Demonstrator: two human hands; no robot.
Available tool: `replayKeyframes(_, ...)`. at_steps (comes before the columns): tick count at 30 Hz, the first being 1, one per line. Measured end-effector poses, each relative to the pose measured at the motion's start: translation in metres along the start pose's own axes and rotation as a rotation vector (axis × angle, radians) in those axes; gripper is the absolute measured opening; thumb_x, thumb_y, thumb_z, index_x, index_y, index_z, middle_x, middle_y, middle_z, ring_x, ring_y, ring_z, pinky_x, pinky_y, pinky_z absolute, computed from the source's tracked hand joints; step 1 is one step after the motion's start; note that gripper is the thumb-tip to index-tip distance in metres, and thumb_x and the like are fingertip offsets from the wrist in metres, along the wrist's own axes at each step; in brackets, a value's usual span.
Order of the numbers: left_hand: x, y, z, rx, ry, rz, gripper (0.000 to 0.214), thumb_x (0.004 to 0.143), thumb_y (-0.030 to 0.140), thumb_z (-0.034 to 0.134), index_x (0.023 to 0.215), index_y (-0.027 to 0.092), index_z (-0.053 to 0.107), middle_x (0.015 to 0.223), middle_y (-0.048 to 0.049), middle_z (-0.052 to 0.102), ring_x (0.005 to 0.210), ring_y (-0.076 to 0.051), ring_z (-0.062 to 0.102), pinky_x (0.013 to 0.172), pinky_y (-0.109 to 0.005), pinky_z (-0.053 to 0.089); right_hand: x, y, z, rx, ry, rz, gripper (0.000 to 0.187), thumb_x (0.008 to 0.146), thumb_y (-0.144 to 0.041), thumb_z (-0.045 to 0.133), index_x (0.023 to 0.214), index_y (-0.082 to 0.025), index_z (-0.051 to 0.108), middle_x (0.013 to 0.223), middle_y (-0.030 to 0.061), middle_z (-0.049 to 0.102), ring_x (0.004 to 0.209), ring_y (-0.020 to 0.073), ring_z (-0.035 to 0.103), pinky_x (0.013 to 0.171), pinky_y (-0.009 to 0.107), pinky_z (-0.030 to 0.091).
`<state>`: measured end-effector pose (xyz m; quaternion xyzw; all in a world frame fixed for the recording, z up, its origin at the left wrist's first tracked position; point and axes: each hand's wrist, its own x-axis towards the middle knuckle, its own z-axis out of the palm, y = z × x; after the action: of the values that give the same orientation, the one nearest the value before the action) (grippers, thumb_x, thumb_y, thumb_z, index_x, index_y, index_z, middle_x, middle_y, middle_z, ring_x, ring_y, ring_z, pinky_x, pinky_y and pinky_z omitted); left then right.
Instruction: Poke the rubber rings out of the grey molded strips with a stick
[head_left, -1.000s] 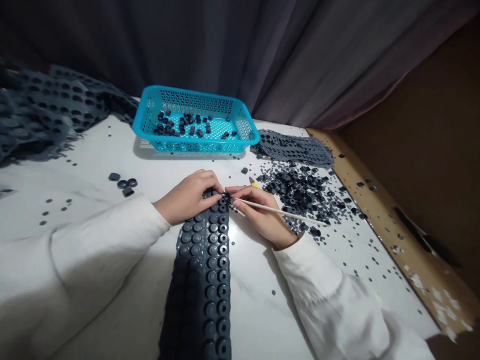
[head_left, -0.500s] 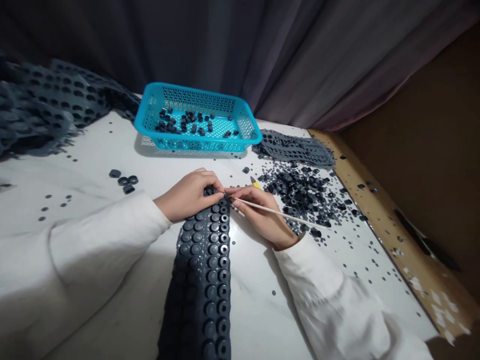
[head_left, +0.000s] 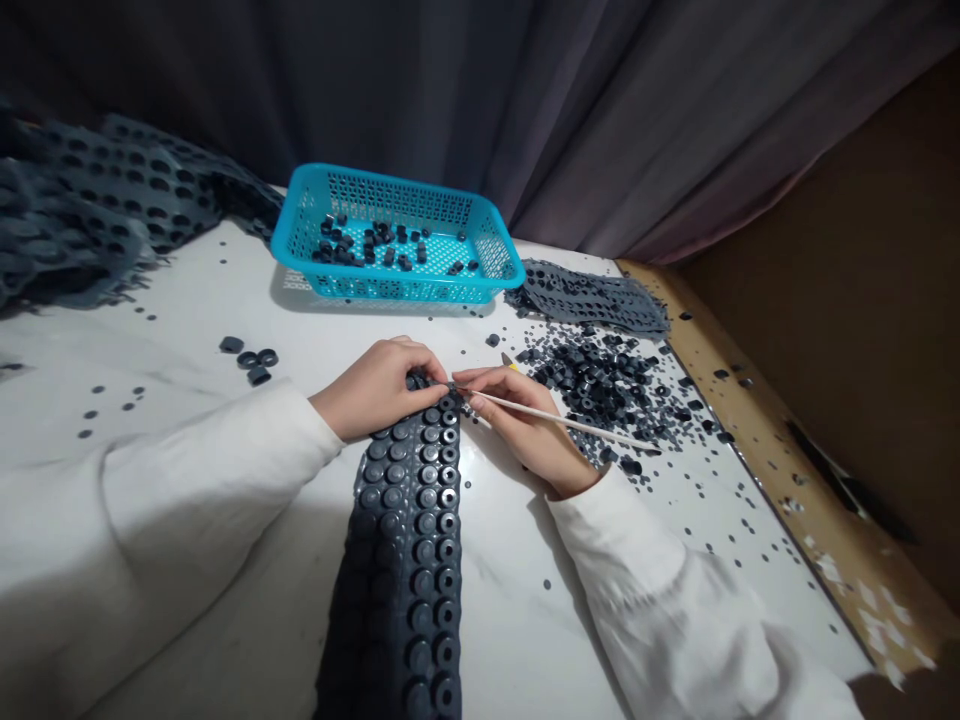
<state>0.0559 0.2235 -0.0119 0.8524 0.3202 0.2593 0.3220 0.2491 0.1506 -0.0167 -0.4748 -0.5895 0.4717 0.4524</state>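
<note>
Nearest, the dark studded strip [head_left: 411, 540] runs down the table [head_left: 510, 600]; its right column shows open centres, the others look closed — partway along, seemingly. A gap separates it from the right sleeve [head_left: 637, 570]. At its far end the left hand [head_left: 382, 388] pinches it; the right hand [head_left: 521, 420] pinches a white stick [head_left: 577, 426]. Farther, a dark pile [head_left: 600, 380] crowds the right — then a blue basket [head_left: 397, 275].

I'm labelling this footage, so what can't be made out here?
Head view:
Studded strip: near end cut off by bottom edge; far end partly covered by left hand.
White stick: tip too small.
Yellow object: rest hidden by right hand.
Perforated sheets: cut off by left edge.
</note>
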Motion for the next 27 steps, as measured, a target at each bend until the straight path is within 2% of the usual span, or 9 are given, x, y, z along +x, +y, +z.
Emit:
replayKeyframes(4,-0.0003,-0.0006,0.0013,-0.007,0.016,0.002,0.014,0.080,0.029,0.058,0.076,0.019,0.066,0.082,-0.0026,0.069,0.084,-0.020,0.061,0.078,-0.031,0.046,0.0000,-0.0001,0.0004,0.031,-0.030,0.024,0.016,0.082,-0.035,0.067,0.088,-0.020,0.065,0.116,0.0087,0.068,0.111,0.0211,0.063,0.095,0.038,0.048)
replayKeyframes(9,-0.0002,-0.0008,0.0013,0.003,0.024,0.002,0.015,0.080,0.030,0.058,0.074,0.018,0.065,0.079,-0.0024,0.068,0.082,-0.020,0.061,0.076,-0.031,0.045,-0.0002,0.0000,0.0016,0.042,-0.015,0.040,0.020,0.081,-0.037,0.068,0.089,-0.020,0.064,0.109,0.0079,0.071,0.103,0.0201,0.066,0.091,0.037,0.051)
replayKeyframes(16,-0.0001,-0.0012,0.0022,0.010,0.032,0.010,0.012,0.080,0.026,0.059,0.075,0.018,0.065,0.077,-0.0017,0.067,0.079,-0.018,0.060,0.073,-0.030,0.044,-0.0001,0.0028,0.0010,-0.039,0.012,-0.003,0.015,0.083,-0.033,0.067,0.090,-0.020,0.066,0.102,0.0063,0.072,0.094,0.0186,0.068,0.084,0.032,0.052)
replayKeyframes(27,0.0008,-0.0012,0.0026,0.012,0.035,0.011,0.012,0.080,0.025,0.059,0.074,0.017,0.066,0.076,-0.0022,0.067,0.079,-0.019,0.060,0.072,-0.029,0.043,-0.0016,0.0036,-0.0003,-0.161,0.013,-0.027,0.019,0.086,-0.037,0.062,0.095,-0.021,0.065,0.102,0.0067,0.072,0.091,0.0200,0.068,0.081,0.033,0.053)
